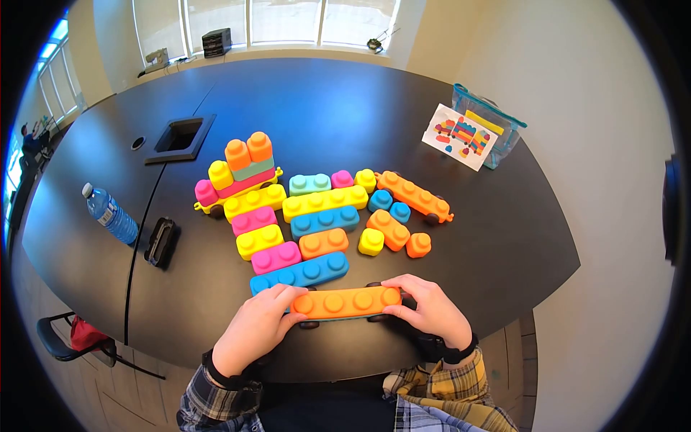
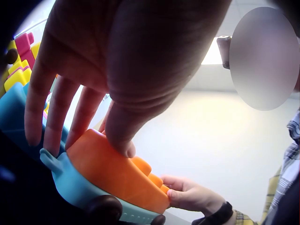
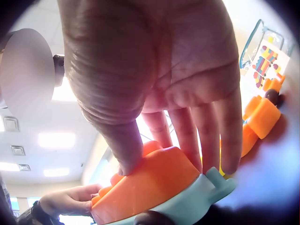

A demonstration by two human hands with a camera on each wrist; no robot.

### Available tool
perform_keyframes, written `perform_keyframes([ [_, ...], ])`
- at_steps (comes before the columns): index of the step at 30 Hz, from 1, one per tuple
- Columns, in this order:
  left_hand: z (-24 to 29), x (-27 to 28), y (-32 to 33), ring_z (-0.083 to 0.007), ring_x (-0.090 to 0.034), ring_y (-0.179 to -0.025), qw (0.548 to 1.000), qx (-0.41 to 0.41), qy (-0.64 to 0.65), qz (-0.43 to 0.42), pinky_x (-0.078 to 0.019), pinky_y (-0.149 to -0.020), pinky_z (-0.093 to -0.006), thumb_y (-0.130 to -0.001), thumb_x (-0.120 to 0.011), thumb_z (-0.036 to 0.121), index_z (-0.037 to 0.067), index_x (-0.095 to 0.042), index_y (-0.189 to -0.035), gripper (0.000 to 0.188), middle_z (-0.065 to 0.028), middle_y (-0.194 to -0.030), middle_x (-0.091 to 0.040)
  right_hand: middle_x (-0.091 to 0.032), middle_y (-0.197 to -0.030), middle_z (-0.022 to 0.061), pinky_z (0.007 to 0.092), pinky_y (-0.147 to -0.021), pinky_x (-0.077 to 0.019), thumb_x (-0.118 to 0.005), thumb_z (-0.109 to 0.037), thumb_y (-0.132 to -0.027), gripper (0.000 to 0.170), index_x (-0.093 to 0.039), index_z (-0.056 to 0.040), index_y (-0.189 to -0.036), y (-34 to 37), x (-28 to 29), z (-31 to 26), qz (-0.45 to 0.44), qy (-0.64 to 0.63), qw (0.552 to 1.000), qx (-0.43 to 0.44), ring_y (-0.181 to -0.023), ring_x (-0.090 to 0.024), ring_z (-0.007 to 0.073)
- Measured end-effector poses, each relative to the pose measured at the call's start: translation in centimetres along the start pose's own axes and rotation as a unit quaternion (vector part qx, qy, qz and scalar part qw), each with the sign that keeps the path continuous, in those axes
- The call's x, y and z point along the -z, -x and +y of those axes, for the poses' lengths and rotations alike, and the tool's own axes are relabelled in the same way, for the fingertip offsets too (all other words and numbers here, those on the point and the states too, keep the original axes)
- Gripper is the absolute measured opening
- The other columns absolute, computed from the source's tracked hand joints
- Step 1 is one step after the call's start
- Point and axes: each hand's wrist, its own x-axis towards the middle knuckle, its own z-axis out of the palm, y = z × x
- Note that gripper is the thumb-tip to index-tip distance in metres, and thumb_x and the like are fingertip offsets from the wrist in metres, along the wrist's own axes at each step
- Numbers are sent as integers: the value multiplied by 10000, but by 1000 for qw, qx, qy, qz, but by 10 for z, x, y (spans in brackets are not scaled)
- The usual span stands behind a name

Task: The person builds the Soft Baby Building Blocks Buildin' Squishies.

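Note:
A long orange block sits on a light teal wheeled base near the table's front edge. The left hand grips its left end, thumb on the near side and fingers on the far side. At the right end, the right hand pinches the block the same way. Dark wheels show below the base. Just beyond lies a long blue block, close to the left fingers. In the right wrist view the teal base has a hook at its end, beside the fingertips.
Several loose blocks lie beyond the hands, with a yellow wheeled car carrying blocks at left and an orange wheeled base at right. A picture card leans on a clear bag. A bottle and black case stand left.

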Motion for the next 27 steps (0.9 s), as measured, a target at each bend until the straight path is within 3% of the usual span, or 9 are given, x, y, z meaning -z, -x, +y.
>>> perform_keyframes([
  [1, 0, 0, 0, -391, -665, -1065, 1000, 1, -3, 1, -544, -910, -440, -926, -748, 124, 64, -624, -1238, 341, -148, -1141, -684, -722, -1165, 124, 358, -874, -608, -830, -195, -910, 426, -678, -37, -1275, -1, 0, 0, -2, -6, 1000, 0, -1015, -726, 277],
  [14, -2, 11, -2, -378, -678, -1043, 999, -14, -46, -11, -556, -886, -432, -903, -780, 143, 65, -636, -1239, 373, -153, -1105, -691, -713, -1178, 116, 365, -897, -620, -825, -196, -917, 418, -671, -34, -1270, 0, -3, 0, -14, -10, 999, -29, -1043, -727, 274],
  [16, -3, 25, -4, -366, -701, -1000, 1000, -10, -18, 13, -572, -850, -421, -878, -808, 145, 55, -646, -1238, 406, -156, -1112, -702, -718, -1128, 138, 385, -836, -572, -805, -283, -928, 413, -674, -44, -1239, 0, -6, 2, 17, -10, 1000, 2, -944, -707, 340],
  [21, -15, 48, -9, -364, -709, -969, 997, 2, -28, 74, -576, -845, -417, -885, -785, 98, 40, -685, -1175, 312, -155, -1047, -729, -719, -1136, 138, 392, -848, -573, -803, -283, -929, 410, -674, -45, -1237, 0, -4, -1, 7, -12, 1000, -17, -968, -707, 348],
  [25, -2, 57, -30, -362, -703, -956, 994, -43, -91, 49, -571, -850, -431, -889, -793, 147, 45, -686, -1182, 329, -147, -1045, -729, -722, -1129, 140, 393, -863, -574, -818, -293, -913, 432, -679, -44, -1239, -2, -2, 1, -4, 1, 1000, -8, -981, -711, 343],
  [27, 6, 55, -36, -359, -682, -991, 993, -63, -99, -18, -557, -876, -441, -861, -834, 237, 54, -682, -1186, 402, -129, -1063, -713, -726, -1121, 141, 391, -863, -576, -828, -296, -904, 443, -681, -41, -1235, -8, 8, 3, -19, 5, 1000, 9, -978, -719, 332],
])
